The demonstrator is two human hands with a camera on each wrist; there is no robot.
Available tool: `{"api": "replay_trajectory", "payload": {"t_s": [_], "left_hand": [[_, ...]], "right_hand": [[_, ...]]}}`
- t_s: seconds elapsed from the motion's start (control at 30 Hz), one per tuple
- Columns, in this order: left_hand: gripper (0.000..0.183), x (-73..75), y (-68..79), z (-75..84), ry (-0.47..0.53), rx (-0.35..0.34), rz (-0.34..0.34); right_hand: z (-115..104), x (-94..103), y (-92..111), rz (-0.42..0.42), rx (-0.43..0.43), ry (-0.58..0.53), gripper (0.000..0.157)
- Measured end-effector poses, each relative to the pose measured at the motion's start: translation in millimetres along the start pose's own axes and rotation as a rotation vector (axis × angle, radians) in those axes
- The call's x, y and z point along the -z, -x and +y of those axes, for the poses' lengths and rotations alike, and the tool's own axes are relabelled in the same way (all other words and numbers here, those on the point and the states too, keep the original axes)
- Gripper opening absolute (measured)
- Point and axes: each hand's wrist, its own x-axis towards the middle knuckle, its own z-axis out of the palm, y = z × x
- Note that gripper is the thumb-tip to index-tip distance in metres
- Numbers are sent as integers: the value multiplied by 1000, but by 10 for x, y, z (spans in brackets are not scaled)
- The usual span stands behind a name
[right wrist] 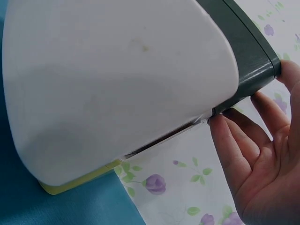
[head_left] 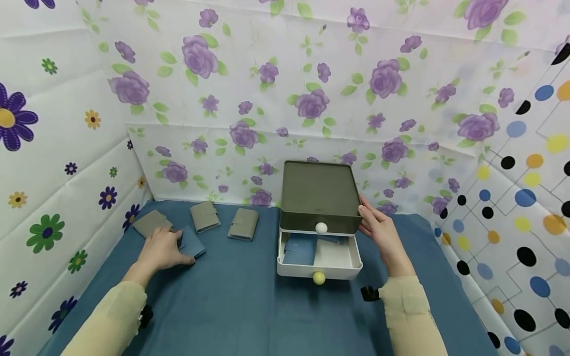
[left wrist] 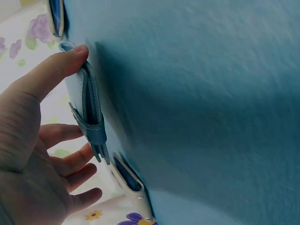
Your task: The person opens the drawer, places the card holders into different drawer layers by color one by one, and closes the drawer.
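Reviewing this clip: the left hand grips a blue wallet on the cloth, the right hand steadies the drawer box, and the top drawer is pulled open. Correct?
Not quite. It is the bottom drawer of the drawer box that stands open; the top one is closed, as the head view shows. The rest holds: the left hand grips the blue wallet, and the right hand rests against the box's side.

left hand [head_left: 164, 249] reaching out low, thumb and fingers pinching, right hand [head_left: 380, 231] up on edge, fingers [right wrist: 234, 145] mostly straight and pressing sideways, both forearms in beige sleeves
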Motion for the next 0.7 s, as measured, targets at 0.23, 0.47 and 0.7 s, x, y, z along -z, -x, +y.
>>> {"api": "replay_trajectory", "payload": {"t_s": [0.23,0.47,0.7], "left_hand": [[103,101,-7,204,51,-56,77],[102,181,38,509,95,-123,161],[104,262,145,873,158,-216,231]], "right_hand": [[-7,7,-17,0,16,-5,66],[10,2,-22,0,18,-18,66],[2,-5,-30,8,16,-26,64]]}}
